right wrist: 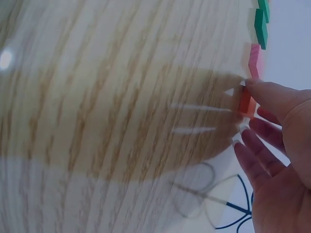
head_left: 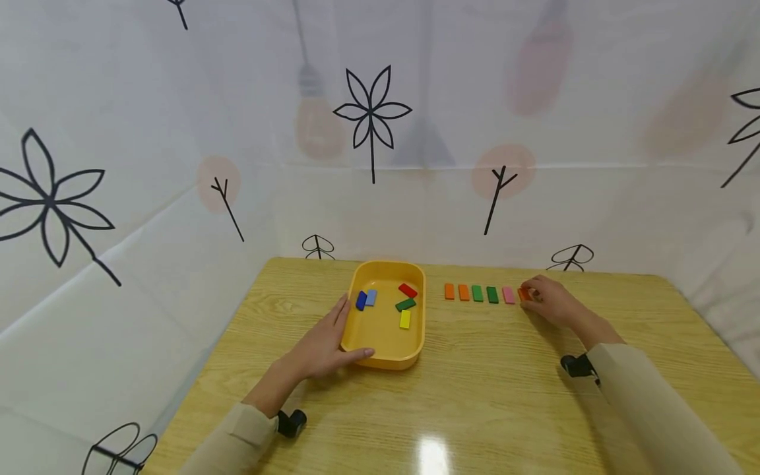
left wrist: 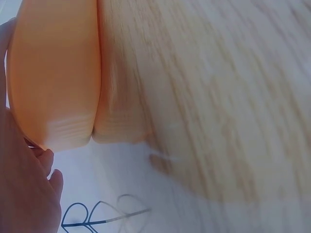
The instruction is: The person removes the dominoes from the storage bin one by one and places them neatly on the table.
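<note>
A: Far left first. What's your left hand [head_left: 323, 343] up to?

B: You've got it spread, fingers along the outer left wall of the yellow tray [head_left: 374, 333], thumb across its near end. Steadying it, I'd say.

A: And in your tray?

B: Left side: dark blue block [head_left: 361, 301], then light blue block [head_left: 371, 298], right by it. Toward the right wall, far to near: red block [head_left: 407, 290], green tray block [head_left: 406, 305], yellow block [head_left: 405, 320].

A: Right of that?

B: Your row on the table [head_left: 463, 382], small gaps: orange block [head_left: 449, 291], second orange block [head_left: 464, 292], light green block [head_left: 477, 293], dark green block [head_left: 492, 295], pink block [head_left: 508, 295].

A: Right end, which step?

B: Your right hand [head_left: 552, 300] pinches the orange-red block [head_left: 524, 295] between thumb and fingertips, just right of the pink block. Reads as setting or straightening the row's sixth piece. Can't tell if its underside sits flat.

A: So what does your next move call for?

B: Probably squaring it to the pink block, same gap as the others, then easing your fingers off without nudging its neighbour. If the row carries on, you'd pick from those five in the tray, keeping your left hand's light pressure there.
</note>
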`<control>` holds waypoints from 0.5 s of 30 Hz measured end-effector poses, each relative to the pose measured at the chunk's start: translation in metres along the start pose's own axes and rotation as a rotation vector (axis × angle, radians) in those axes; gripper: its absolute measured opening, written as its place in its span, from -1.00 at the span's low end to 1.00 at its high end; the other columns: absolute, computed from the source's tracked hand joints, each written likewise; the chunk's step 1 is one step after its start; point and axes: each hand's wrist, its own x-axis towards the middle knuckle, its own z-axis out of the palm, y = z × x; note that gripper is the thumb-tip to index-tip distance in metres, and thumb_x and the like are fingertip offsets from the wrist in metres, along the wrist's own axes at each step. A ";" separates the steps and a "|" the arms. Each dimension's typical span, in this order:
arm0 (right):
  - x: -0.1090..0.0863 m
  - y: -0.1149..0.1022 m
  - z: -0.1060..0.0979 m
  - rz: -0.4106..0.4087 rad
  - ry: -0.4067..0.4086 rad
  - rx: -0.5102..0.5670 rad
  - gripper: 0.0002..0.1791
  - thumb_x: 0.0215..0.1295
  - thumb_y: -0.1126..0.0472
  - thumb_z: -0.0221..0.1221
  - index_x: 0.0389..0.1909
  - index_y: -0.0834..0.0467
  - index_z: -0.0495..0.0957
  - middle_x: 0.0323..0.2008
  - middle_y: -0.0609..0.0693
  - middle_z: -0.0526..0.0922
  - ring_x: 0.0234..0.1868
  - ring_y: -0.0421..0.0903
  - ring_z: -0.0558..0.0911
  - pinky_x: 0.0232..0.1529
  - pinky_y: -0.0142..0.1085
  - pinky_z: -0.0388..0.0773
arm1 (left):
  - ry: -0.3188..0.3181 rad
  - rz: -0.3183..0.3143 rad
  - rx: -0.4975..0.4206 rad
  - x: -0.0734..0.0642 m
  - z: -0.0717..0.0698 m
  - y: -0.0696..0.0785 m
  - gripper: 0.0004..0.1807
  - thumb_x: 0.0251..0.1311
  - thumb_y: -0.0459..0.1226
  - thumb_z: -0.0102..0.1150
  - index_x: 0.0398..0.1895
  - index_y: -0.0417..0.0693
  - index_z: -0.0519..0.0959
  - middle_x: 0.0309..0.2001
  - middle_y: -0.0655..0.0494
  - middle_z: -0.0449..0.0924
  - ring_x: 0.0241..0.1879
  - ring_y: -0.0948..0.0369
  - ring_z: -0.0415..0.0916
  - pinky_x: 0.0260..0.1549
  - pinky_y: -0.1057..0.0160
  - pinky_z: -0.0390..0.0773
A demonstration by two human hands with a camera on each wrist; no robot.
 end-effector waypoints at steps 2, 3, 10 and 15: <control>0.000 -0.001 -0.001 0.001 -0.008 0.002 -0.54 0.37 0.32 0.29 0.12 0.57 0.46 0.04 0.47 0.50 -0.01 0.42 0.58 0.02 0.26 0.55 | -0.002 -0.003 0.003 0.001 0.000 0.000 0.34 0.12 0.58 -0.10 0.67 -0.01 -0.36 0.68 0.11 -0.39 0.62 0.05 -0.15 0.52 -0.02 0.07; 0.000 -0.002 -0.002 0.004 -0.012 0.003 -0.53 0.37 0.32 0.29 0.13 0.57 0.46 0.05 0.49 0.50 -0.01 0.42 0.58 0.02 0.26 0.55 | -0.004 -0.005 0.005 0.001 0.000 0.000 0.34 0.12 0.59 -0.10 0.67 -0.01 -0.37 0.67 0.11 -0.39 0.62 0.05 -0.15 0.52 -0.02 0.07; -0.005 -0.012 -0.009 0.027 -0.017 0.009 -0.43 0.40 0.25 0.28 0.22 0.59 0.39 0.09 0.55 0.43 -0.01 0.43 0.57 -0.01 0.25 0.57 | -0.003 0.003 0.008 0.001 -0.001 0.000 0.33 0.13 0.58 -0.10 0.67 -0.02 -0.37 0.67 0.11 -0.40 0.62 0.05 -0.16 0.52 -0.02 0.08; -0.010 -0.030 -0.017 0.000 0.020 0.009 -0.40 0.43 0.19 0.28 0.26 0.54 0.38 0.12 0.50 0.42 0.03 0.41 0.55 -0.03 0.23 0.58 | -0.008 0.008 0.010 0.000 -0.002 0.001 0.33 0.14 0.59 -0.12 0.67 -0.03 -0.36 0.67 0.11 -0.41 0.62 0.05 -0.17 0.52 -0.02 0.07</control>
